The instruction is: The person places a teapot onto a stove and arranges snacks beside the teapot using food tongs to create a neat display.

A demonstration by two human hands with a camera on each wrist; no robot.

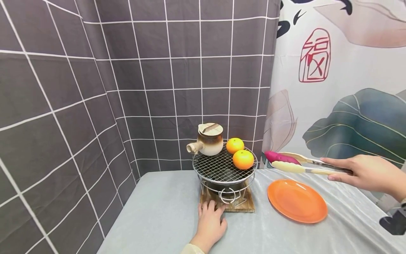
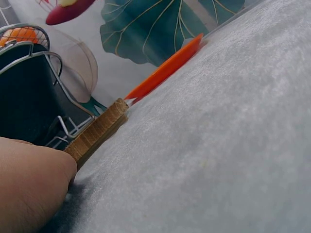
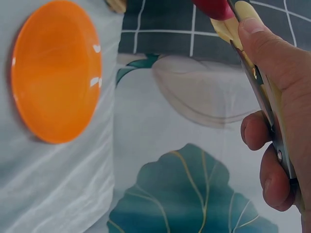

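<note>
At the right of the head view my right hand (image 1: 375, 174) grips a pair of tongs (image 1: 314, 170) with cream tips. Between those tips is a purple sweet potato (image 1: 281, 157), held in the air above the far side of an orange plate (image 1: 298, 201). My left hand (image 1: 210, 225) rests its fingertips on the front edge of a wooden board (image 1: 244, 206), its fingers spread. On the board stands a small round stove (image 1: 222, 186) topped by a wire grill rack (image 1: 215, 167). A clay pot (image 1: 211, 143) and two oranges (image 1: 243, 159) (image 1: 235, 145) sit on the rack.
A pale grey cloth (image 1: 152, 215) covers the table, which ends just behind the stove. Dark tiled-pattern curtain (image 1: 177, 74) hangs at the back and left. A lotus-print curtain (image 1: 358, 120) hangs at the right. The pot's handle (image 1: 194, 147) sticks out past the rack's left rim.
</note>
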